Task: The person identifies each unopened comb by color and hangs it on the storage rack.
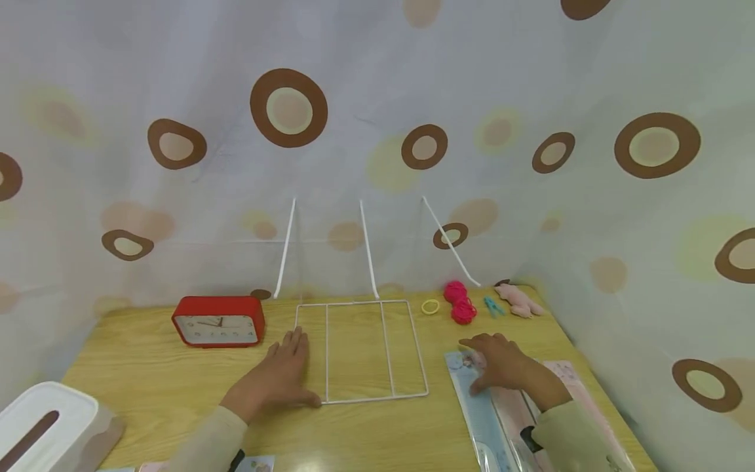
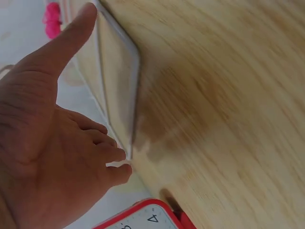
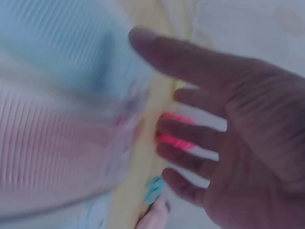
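My left hand (image 1: 274, 380) lies along the left side of a white wire frame (image 1: 360, 400), fingers extended. Its thumb is at the frame's lower-left corner, as the left wrist view also shows beside the bent wire (image 2: 136, 71). My right hand (image 1: 507, 367), fingers spread and nothing gripped, hovers over or rests on flat plastic packs; contact cannot be told. One pack is light blue and ribbed (image 1: 472, 406), others pink (image 1: 566, 375). In the right wrist view, the right hand (image 3: 238, 129) has its thumb beside the blurred blue pack (image 3: 52, 38).
A red alarm clock (image 1: 218, 321) stands left of the frame. Right of it lie a yellow ring (image 1: 430, 307), pink yarn (image 1: 460, 303), a blue clip (image 1: 493, 306) and a pink plush toy (image 1: 519, 301). Three white rods (image 1: 368, 252) lean behind. A white box (image 1: 53, 426) sits front left.
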Available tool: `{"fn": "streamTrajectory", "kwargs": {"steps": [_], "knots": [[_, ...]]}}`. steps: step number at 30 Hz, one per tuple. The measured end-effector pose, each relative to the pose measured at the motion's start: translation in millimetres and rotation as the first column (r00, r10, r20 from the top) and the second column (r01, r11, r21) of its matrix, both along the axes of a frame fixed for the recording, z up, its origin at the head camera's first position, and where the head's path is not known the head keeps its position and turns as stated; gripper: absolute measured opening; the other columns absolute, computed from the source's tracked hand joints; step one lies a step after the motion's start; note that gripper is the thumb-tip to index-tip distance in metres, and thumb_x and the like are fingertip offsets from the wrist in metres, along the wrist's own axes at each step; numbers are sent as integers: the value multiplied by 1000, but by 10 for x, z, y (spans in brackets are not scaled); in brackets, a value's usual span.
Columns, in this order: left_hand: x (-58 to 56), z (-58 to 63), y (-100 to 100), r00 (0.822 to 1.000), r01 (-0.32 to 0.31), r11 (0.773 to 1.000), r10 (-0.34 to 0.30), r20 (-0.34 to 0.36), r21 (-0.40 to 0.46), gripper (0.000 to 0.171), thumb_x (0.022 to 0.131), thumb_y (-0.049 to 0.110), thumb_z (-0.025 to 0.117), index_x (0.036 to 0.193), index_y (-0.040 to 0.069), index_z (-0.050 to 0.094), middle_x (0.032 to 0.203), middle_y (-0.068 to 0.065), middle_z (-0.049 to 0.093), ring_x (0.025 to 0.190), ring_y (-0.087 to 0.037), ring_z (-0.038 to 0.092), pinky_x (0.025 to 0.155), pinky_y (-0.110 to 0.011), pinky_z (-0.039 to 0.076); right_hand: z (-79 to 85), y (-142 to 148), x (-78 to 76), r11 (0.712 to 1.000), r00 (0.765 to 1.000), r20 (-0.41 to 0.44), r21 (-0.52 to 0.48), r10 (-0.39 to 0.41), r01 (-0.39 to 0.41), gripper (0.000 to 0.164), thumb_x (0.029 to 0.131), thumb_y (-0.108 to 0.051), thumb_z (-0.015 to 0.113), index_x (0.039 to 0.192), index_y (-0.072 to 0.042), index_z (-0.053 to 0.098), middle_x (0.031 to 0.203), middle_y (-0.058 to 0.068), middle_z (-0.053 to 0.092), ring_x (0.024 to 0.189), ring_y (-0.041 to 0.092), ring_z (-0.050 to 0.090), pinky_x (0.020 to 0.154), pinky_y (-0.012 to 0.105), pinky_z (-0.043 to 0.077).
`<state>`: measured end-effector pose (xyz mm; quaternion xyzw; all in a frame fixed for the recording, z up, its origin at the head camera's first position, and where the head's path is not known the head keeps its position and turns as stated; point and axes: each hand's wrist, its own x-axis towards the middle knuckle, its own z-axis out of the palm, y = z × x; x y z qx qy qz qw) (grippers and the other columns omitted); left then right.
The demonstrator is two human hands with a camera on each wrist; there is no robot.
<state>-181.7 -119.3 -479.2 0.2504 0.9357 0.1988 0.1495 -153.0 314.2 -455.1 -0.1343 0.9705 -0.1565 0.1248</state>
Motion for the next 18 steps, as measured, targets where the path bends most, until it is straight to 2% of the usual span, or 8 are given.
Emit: {"fn": "streamTrajectory", "kwargs": {"steps": [4,9,14,18], "knots": [[-47,-20,-76,999,19,1000,-19,33,-8,127,68,51,89,150,-18,20,158,-37,13,147,-51,13,117,-62,17,-63,169,-100,997,997,18,18,73,-74,85,63,-35,94,135,-5,60,134,23,54,117,46,45,92,71,36],[-67,-48,-95,998,41,999,-40,45,-13,127,67,50,90,149,-18,22,158,-37,14,147,-51,14,118,-60,17,-138,244,-168,993,994,23,53,102,-103,80,62,-42,94,129,-9,64,129,19,54,115,40,45,92,65,39],[-75,-55,-96,999,45,998,-45,25,-32,126,67,51,90,149,-17,24,158,-37,16,147,-50,16,119,-57,18,-196,236,-254,994,995,17,50,101,-102,68,59,-41,96,114,-16,65,123,13,53,112,36,44,92,60,40],[-74,-44,-99,999,31,999,-30,40,-37,126,66,52,90,149,-16,24,159,-35,16,148,-49,15,119,-57,19,-211,195,-350,995,996,30,47,81,-83,66,55,-40,98,104,-15,61,114,10,51,106,33,45,89,56,41]]}}
